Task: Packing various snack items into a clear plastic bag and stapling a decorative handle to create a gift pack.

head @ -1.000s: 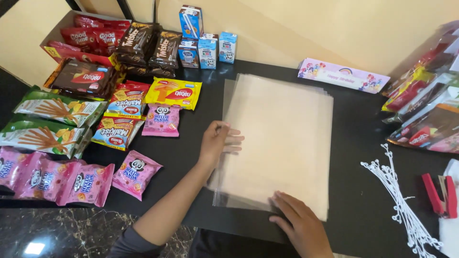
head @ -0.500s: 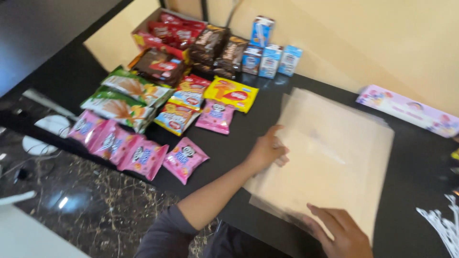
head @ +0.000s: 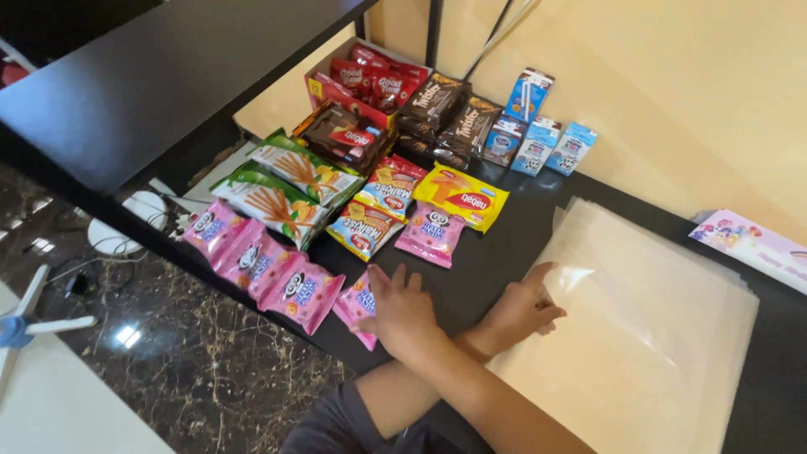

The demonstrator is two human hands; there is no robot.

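Observation:
My arms are crossed. My right hand [head: 403, 307] reaches over my left forearm and lies with fingers spread on a pink snack packet [head: 351, 309] near the black table's [head: 496, 252] front edge. My left hand [head: 517, 309] rests on the left edge of a stack of clear plastic sheets [head: 656, 336], thumb on top. Whether its fingers are under the top sheet is unclear.
More pink packets [head: 252, 252], green stick-biscuit packs [head: 277, 197], a yellow packet [head: 462, 197], brown packs [head: 445, 113], a red-filled box [head: 370, 76] and small milk cartons [head: 538, 143] fill the table's left and back. A pastel card [head: 756, 244] lies at the right. Marble floor [head: 210, 370] lies below left.
The view has swung left. My right hand left the front edge of the sheets and crossed over my left arm to the pink packet. My left hand stays on the stack's edge.

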